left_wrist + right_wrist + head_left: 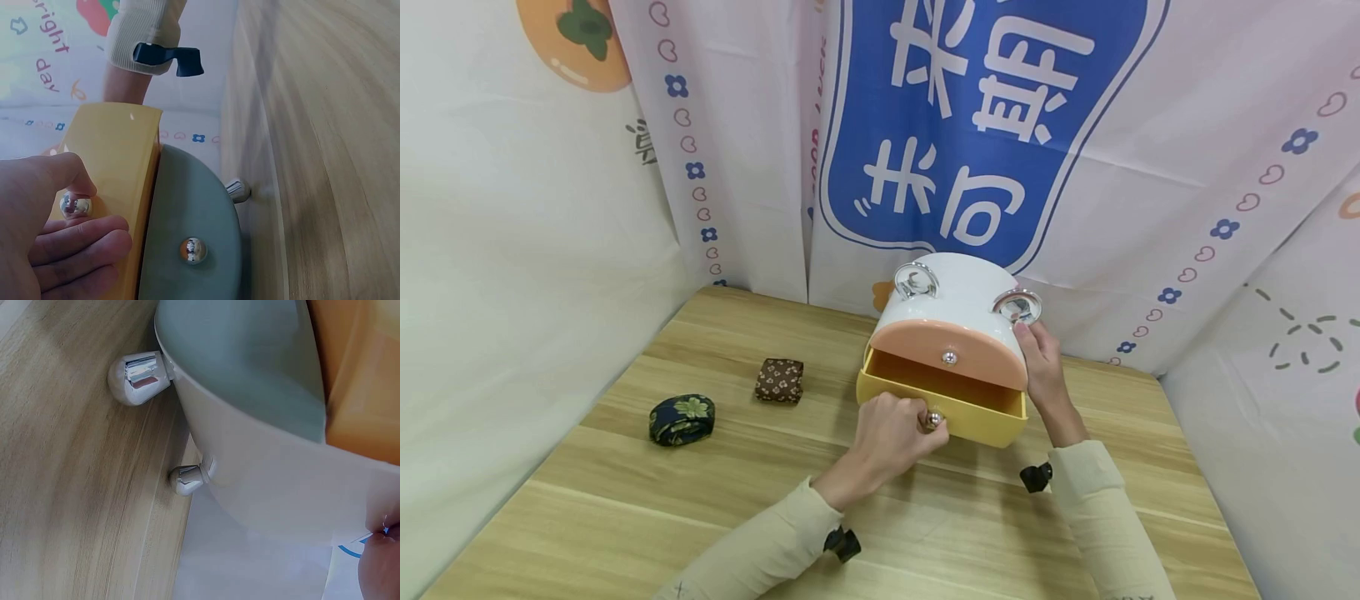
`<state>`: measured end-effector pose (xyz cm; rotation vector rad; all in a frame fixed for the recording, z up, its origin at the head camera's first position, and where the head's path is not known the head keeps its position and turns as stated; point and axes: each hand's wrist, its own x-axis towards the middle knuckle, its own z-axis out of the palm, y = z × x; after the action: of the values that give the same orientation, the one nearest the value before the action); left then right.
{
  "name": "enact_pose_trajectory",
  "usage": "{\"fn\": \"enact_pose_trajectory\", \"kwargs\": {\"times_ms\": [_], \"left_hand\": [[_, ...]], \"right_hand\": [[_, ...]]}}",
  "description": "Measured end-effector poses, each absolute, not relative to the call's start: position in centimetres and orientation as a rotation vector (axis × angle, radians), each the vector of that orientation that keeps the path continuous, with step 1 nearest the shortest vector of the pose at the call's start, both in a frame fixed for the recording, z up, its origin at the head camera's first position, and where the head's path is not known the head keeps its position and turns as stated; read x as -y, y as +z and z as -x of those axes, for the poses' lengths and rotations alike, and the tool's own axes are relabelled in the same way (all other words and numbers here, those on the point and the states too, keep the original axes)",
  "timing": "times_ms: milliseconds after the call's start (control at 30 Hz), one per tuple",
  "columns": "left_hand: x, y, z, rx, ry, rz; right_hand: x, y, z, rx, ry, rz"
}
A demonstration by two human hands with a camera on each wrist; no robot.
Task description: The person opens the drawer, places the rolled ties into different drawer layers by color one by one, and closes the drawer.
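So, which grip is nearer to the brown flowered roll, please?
Left. The left grip holds the knob of the yellow drawer, right of the brown roll; the right grip is farther right, on the side of the white cabinet.

Even light brightens the head view, casting soft shadows on the tabletop (572,517); glints dot the upper chrome knob (950,358) (mirror-like); wrist views look dimmer.
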<state>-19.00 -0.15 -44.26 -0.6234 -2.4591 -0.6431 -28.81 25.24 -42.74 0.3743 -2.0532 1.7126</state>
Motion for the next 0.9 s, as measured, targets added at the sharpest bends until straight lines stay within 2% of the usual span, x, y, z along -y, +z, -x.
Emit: {"fn": "enact_pose_trajectory", "kwargs": {"times_ms": [900], "left_hand": [[0.8, -43.9, 16.6, 2.502, -0.734, 0.661]], "right_hand": [[-25.2, -42.7, 28.7, 2.071, 1.709, -0.347]]}}
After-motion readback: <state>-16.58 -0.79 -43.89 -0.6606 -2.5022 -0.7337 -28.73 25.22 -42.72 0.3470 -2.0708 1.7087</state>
